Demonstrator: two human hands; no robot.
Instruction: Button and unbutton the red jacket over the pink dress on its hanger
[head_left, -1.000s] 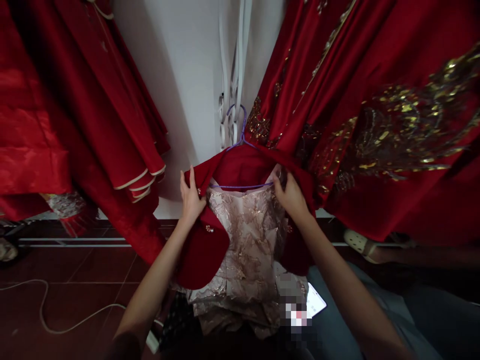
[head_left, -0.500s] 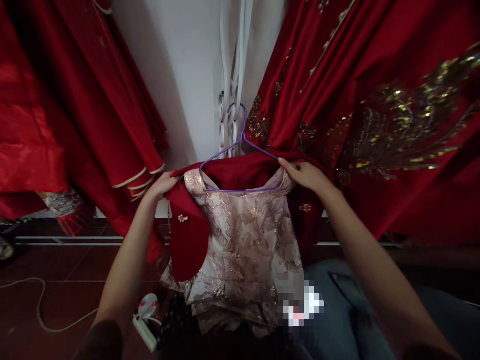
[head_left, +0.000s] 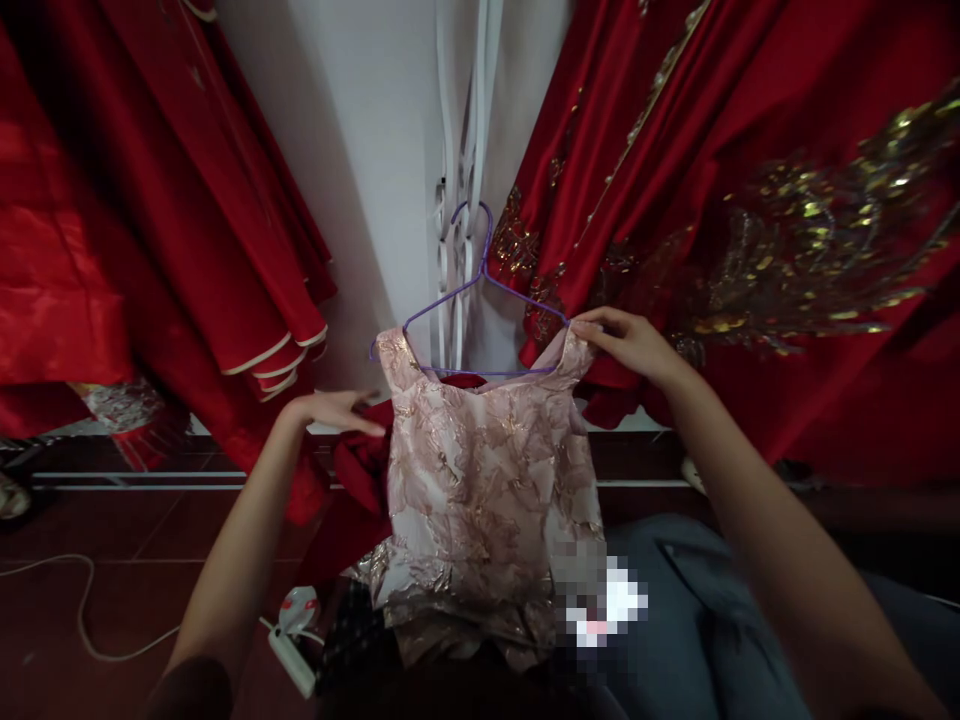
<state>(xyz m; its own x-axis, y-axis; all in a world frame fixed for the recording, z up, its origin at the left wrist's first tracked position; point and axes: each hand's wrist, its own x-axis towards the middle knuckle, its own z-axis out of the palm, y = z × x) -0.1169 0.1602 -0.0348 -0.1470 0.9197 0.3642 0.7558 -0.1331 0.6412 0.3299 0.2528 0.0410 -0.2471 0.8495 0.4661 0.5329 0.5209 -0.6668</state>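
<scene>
A pale pink dress with metallic gold patterning hangs by its shoulder straps on a purple wire hanger. My right hand pinches the dress's right strap where it meets the hanger's end. To the left of the dress, my left hand is open, its fingers stretched toward the bodice edge. Just below those fingers, a dark red garment lies bunched beside and behind the dress, partly hidden by it. I cannot tell whether the left fingertips touch that cloth.
Red gowns hang at the left, and a red gown with gold sequins hangs at the right. White metal scrollwork stands against the wall. A power strip and a white cable lie on the floor.
My left hand has let go of the red garment's shoulder and moved down and right. That garment has dropped from behind the dress's neckline. My right hand stays at the right strap.
</scene>
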